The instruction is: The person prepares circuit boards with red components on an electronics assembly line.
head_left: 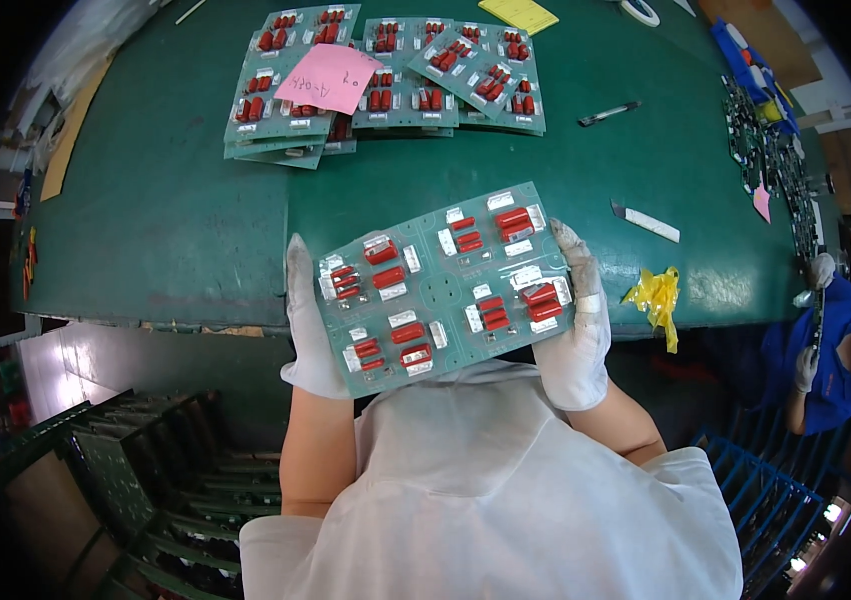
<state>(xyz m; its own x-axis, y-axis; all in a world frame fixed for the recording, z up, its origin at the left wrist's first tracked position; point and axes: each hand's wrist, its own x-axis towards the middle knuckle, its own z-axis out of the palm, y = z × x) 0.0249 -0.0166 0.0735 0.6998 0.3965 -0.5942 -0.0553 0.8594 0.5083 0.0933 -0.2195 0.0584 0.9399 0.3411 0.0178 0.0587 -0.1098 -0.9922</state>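
Holding a green board (446, 285) flat over the near edge of the desk (166, 220), the left hand (311, 335) and right hand (576, 330), both in white gloves, each have a grip clamped on one short side of it, fingers (298, 265) running up along the edge. The board carries four clusters of red block parts with silvery white pieces beside them, and it tilts a little, its right end farther from the person. Beyond the board, at the far side of the desk, lies a stack of like boards (386, 80) spread in overlapping layers, with a pink paper note (328, 80) resting on its left part; handwriting on the note I leave unread. A yellow pad (519, 13) sits beyond the stack's right end. Right of the board lie a small white-handled blade (646, 222) and, farther off, a dark pen (608, 114); a crumpled yellow scrap (658, 295) hangs at the desk edge just past the right hand. Far right of the board, long dark strips of parts (776, 160) run along the desk, with blue items at their far end. Below the board to the left, a green rack (166, 490) holds more boards on edge in slots. At the right rim another person in a blue sleeve (836, 340) works, gloved.
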